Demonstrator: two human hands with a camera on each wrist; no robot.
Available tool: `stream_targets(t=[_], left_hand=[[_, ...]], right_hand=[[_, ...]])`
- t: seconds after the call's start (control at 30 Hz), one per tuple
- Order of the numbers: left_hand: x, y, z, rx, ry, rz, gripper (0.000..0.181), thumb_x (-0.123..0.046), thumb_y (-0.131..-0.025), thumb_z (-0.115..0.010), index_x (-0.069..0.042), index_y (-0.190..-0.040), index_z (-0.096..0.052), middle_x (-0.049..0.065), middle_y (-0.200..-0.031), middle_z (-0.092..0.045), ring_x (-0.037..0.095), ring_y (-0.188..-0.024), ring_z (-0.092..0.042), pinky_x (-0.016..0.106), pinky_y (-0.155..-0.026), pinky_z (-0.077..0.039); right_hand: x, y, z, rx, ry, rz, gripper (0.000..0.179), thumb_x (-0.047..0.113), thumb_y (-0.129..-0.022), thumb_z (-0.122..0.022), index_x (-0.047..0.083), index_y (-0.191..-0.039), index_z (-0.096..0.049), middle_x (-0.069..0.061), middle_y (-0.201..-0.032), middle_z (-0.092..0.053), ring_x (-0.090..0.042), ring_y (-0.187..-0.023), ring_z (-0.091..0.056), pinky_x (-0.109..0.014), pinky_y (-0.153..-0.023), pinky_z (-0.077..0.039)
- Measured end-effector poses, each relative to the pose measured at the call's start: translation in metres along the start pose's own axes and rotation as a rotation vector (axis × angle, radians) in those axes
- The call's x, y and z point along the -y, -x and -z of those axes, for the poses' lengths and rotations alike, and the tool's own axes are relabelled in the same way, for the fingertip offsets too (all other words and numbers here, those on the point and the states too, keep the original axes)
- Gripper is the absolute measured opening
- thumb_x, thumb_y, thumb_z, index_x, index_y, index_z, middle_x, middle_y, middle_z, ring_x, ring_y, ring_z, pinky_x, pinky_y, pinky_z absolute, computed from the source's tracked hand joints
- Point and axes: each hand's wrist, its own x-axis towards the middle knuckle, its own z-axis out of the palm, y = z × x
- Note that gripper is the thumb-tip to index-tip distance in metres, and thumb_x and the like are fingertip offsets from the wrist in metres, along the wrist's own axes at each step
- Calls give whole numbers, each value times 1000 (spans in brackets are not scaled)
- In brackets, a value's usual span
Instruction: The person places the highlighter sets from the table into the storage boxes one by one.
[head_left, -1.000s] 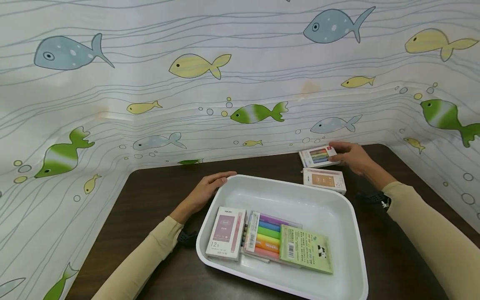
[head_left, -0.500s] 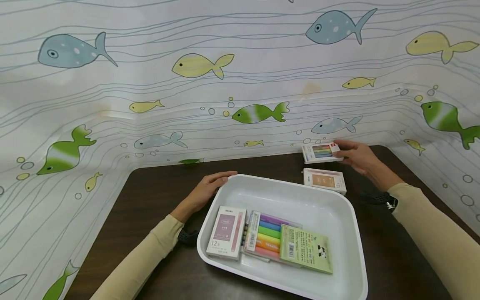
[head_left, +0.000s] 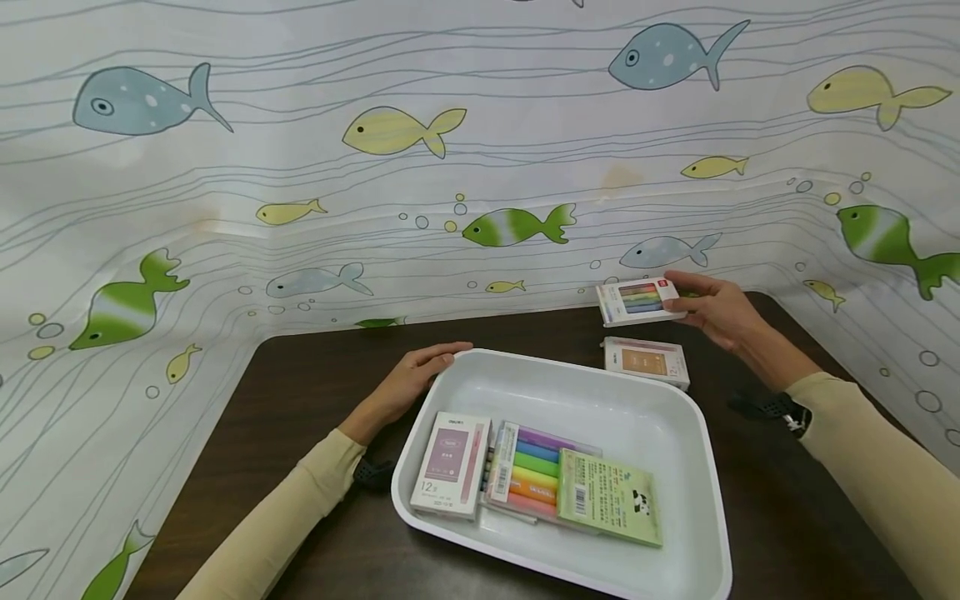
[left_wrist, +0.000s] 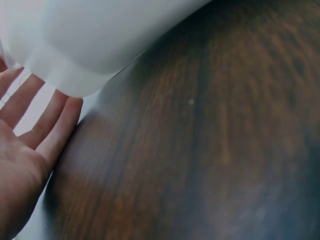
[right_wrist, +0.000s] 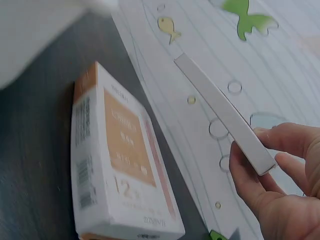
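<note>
In the head view my right hand (head_left: 716, 310) pinches the right end of a flat white box of coloured sticks (head_left: 636, 302). The right wrist view shows this box (right_wrist: 225, 115) edge-on between thumb and fingers, apparently off the table. Just in front of it lies a white box with an orange label (head_left: 647, 362), a "12" printed on it. My left hand (head_left: 408, 385) rests at the far left corner of a white tray (head_left: 675, 417); its fairly straight fingers (left_wrist: 52, 117) touch the outer wall.
Inside the tray lie a white box with a mauve label (head_left: 450, 465), a clear pack of rainbow-coloured pieces (head_left: 536, 475) and a green panda packet (head_left: 611, 497). A fish-printed cloth (head_left: 420, 275) backs the dark wooden table (head_left: 315, 367).
My right hand has raised the flat white box from the table's back edge and tipped it slightly. The left hand and the tray hold still.
</note>
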Motion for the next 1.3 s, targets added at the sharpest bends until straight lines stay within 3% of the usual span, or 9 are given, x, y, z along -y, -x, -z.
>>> stream_targets(t=[0.27,0.6,0.87,1.03,1.3], left_hand=[[1,0,1,2,-1,5,43,-34,-109,-52,-17,-148,-56,11,-142,-57,33,-120,-60,48,-88,-56],[1,-2,-2,9,-7,1,44,-35,-108,-53,-16,-149,-56,12,-142,-57,33,-119,-61,47,-87,-57],[2,-1,1,-5,-16,3,45,-35,-108,-53,-15,-149,-55,12,-143,-56,32,-120,-61,46,-88,-56],[4,0,2,-4,-18,10,45,-36,-108,-53,-17,-149,-56,10,-143,-56,32,-121,-60,47,-89,-56],[2,-1,1,0,-10,10,44,-35,-108,-53,-17,-149,-56,10,-145,-55,32,-123,-58,47,-89,-55]], right_hand=[[11,18,-17,73,-37,37,71,4,-97,-70,6,-159,-36,-15,-152,-36,-18,-107,-64,-36,-90,-55],[21,46,-54,194,-238,61,66,-10,-93,-68,3,-153,-44,-15,-143,-44,-26,-109,-65,-39,-88,-56],[15,65,-81,272,-167,-6,65,-7,-92,-71,3,-151,-46,-21,-146,-44,-35,-113,-64,-51,-94,-51],[12,76,-97,317,-100,-39,66,-4,-89,-75,2,-149,-49,-21,-149,-44,-37,-118,-59,-48,-94,-53],[17,90,-116,466,-79,-65,64,-4,-87,-76,3,-146,-54,-27,-145,-46,-43,-113,-59,-46,-93,-53]])
